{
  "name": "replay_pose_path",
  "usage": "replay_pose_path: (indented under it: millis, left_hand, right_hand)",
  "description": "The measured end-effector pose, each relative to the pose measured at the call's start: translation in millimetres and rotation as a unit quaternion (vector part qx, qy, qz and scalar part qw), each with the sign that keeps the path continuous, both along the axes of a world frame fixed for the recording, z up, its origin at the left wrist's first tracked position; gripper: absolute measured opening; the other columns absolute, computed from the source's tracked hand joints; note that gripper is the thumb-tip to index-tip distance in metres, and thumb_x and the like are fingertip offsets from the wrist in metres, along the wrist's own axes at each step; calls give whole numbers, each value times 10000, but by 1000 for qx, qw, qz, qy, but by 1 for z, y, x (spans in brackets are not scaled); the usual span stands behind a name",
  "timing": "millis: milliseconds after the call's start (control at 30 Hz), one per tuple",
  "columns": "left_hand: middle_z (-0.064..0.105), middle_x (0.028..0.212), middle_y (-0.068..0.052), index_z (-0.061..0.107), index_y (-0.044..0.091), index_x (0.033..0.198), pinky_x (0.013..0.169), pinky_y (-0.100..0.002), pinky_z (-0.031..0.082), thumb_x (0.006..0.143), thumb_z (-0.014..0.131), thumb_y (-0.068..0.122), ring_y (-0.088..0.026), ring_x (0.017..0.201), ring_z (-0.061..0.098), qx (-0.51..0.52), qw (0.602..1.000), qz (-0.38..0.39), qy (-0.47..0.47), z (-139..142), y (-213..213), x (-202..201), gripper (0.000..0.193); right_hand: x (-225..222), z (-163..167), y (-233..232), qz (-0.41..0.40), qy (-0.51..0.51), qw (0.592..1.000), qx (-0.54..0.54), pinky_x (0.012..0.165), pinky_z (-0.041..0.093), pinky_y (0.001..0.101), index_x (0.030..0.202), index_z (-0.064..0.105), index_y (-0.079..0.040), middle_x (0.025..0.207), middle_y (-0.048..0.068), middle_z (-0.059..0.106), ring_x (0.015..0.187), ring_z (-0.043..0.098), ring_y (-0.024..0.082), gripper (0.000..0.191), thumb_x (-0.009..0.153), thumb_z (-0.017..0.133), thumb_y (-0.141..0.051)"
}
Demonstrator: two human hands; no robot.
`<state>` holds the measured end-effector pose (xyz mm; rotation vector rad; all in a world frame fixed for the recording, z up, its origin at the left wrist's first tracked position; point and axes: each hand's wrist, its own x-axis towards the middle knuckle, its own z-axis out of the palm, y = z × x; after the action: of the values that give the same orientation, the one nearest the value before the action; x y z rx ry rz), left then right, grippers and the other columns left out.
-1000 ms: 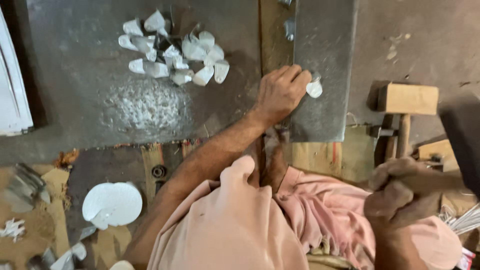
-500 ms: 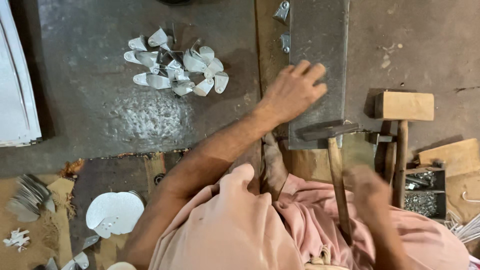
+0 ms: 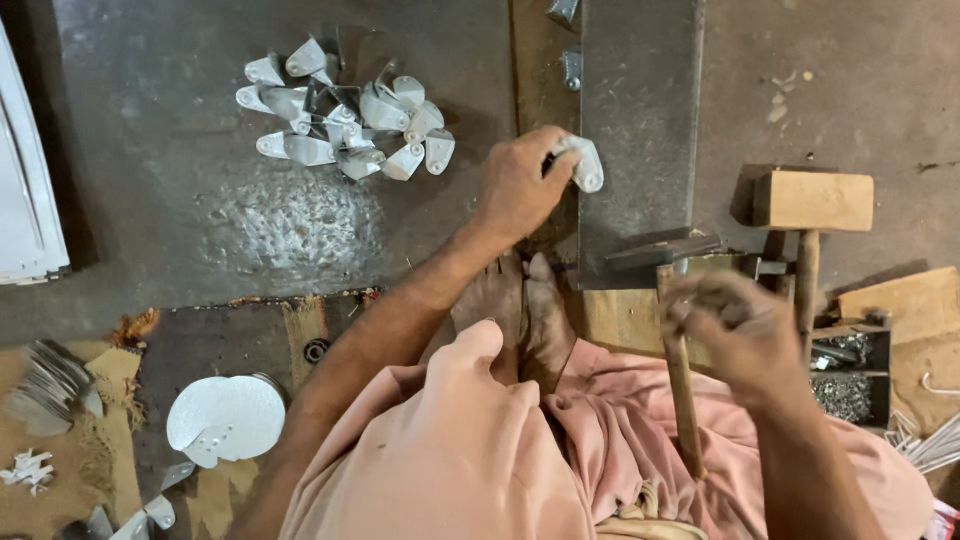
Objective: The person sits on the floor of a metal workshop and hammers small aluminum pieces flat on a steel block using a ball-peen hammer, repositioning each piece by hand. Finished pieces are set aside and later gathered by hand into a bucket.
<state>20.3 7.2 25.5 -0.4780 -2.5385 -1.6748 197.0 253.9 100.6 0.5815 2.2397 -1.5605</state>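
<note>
Teardrop metal tab (image 3: 585, 163), pale and smooth, pinched in left hand (image 3: 520, 188) grip at steel block (image 3: 640, 120) edge; right hand (image 3: 740, 335) grip wraps wooden-handled hammer (image 3: 680, 370).

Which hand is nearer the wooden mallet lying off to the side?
The right hand. It grips a metal hammer just beside the wooden mallet. The left hand is farther off, across the steel block, holding a small metal piece.

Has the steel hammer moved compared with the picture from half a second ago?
Yes. The steel hammer in the right hand has swung back: its head now lies at the near edge of the dark steel block, further from the left hand.
</note>
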Motion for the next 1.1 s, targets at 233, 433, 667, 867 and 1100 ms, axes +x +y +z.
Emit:
replay_pose_path:
  millis: [233,433,667,867,1100]
  left_hand:
    - [768,905,-140,713,21,1025,735,-367,584,879,729,162,-262,846,792,46,997,49,-37,-9,-8,-16,204]
    - [754,930,-123,716,34,1016,700,-376,564,903,750,188,-249,805,759,-16,999,31,-10,-7,-8,-19,195]
    - [753,903,-98,711,64,976,674,-382,554,901,755,212,-232,770,750,-26,998,50,4,-3,10,-22,172]
    - [750,905,-98,682,51,974,693,-378,573,896,759,213,-241,796,761,14,997,73,9,-5,18,-21,196]
    - [746,914,-100,686,73,962,687,-407,561,888,760,189,-285,818,745,-11,998,37,48,-10,27,-13,156]
  right_hand:
    - [-88,6,-13,-106,88,959,-249,799,594,312,1161,672,55,1035,143,710,885,698,190,103,1077,645,2]
    - [-122,-22,-25,105,107,970,193,727,562,309,1150,768,-17,916,112,754,804,703,147,204,950,744,-48]
    - [-129,-40,-30,197,302,885,295,782,560,355,1093,783,-25,978,148,728,872,698,239,95,999,784,-35]
    - [-126,-48,-40,168,284,896,296,684,536,370,1084,807,-68,903,145,683,730,662,251,169,916,825,-69]
    - [-102,-22,-5,-9,125,965,231,708,567,310,1167,760,-73,1030,96,764,845,700,163,179,1080,705,-220]
